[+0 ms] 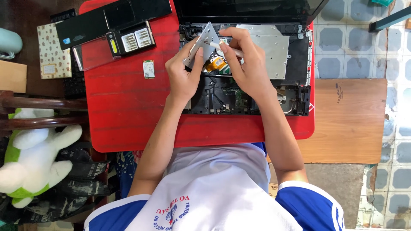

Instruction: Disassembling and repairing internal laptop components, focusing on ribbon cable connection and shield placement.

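- Left hand [183, 77]: grip clamped on a tilted grey metal plate [204, 42], held above the opened laptop [248, 85].
- Right hand [246, 64]: grip closed on a white screwdriver [224, 48], tip touching the plate.
- Laptop lies on the red desk [128, 107]; small green card [148, 69] nearby.

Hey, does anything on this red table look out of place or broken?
The laptop lies opened up, its circuit boards bare. Its black cover panel sits askew at the table's far left corner, and a small green card lies loose. The left hand holds a tilted metal bracket.
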